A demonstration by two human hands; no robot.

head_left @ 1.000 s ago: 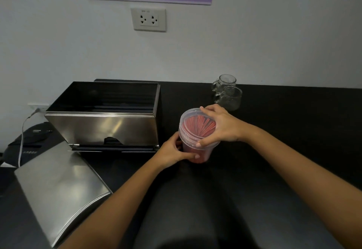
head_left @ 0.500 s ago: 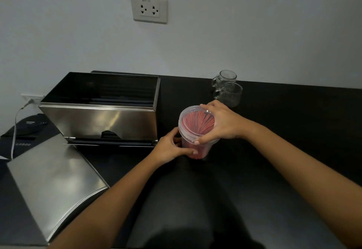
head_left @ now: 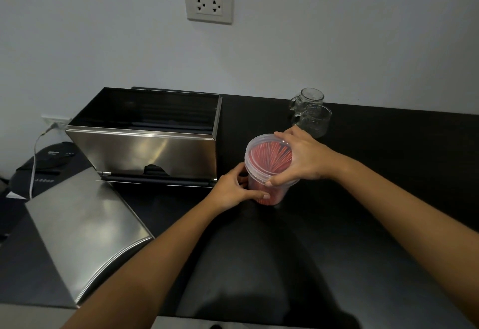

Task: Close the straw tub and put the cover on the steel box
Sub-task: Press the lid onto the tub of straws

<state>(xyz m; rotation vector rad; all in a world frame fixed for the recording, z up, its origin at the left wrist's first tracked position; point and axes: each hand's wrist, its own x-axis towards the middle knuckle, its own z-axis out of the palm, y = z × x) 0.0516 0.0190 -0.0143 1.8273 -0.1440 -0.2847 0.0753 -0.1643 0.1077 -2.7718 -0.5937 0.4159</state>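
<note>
While gripped, straw tub [head_left: 268, 173] between both hands' fingers [head_left: 278, 179], upright

hands [head_left: 272, 173] gripping straw tub [head_left: 269, 168], steel box [head_left: 145, 144] open

the box [head_left: 145, 152] is brushed steel with a soft sheen, its inside dark and glossy. the cover [head_left: 83, 227] left of it is the same brushed steel, smooth. the tub [head_left: 267, 191] and lid [head_left: 255, 144] right of the box are clear smooth plastic. the mugs [head_left: 311, 113] behind are clear glass. the bench [head_left: 388, 147] is smooth black, faintly glossy.
</note>
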